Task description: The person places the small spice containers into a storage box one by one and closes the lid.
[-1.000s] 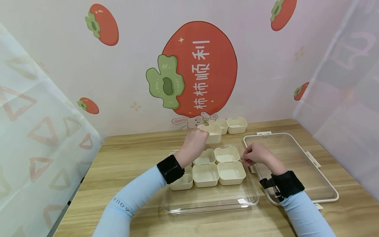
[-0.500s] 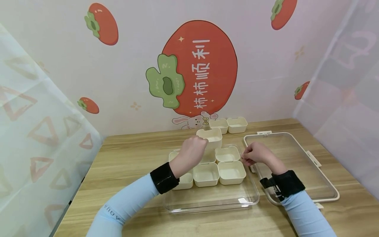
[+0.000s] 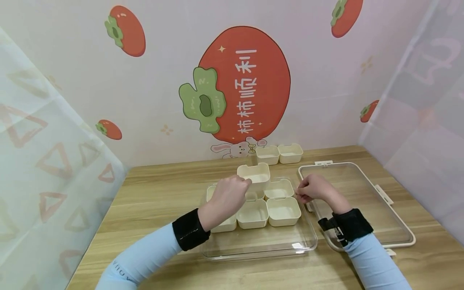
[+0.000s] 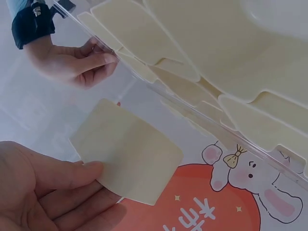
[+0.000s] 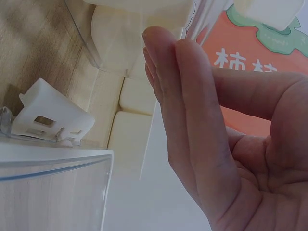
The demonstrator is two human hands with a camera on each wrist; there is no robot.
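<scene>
My left hand (image 3: 226,198) pinches a small cream bin (image 3: 255,174) by its near side, thumb on one face and fingers on the other in the left wrist view. The bin hangs above the back row inside a large clear plastic box (image 3: 259,254). Several similar cream bins stand in two rows there, among them a front right bin (image 3: 284,212); the left ones are partly hidden by my hand. At the box's right rim, my right hand (image 3: 316,189) pinches the edge between thumb and fingertips; the exact contact is partly hidden in the right wrist view.
Two more cream bins, a left bin (image 3: 267,155) and a right bin (image 3: 290,154), sit against the back wall. A clear lid (image 3: 366,209) with a pale frame and clips lies right of the box, under my right forearm. Everything rests on a wooden table (image 3: 145,201).
My left hand has drawn the cream bin slightly nearer and lower, from beside the back wall bins to above the box's back row. The right hand has stayed at the rim.
</scene>
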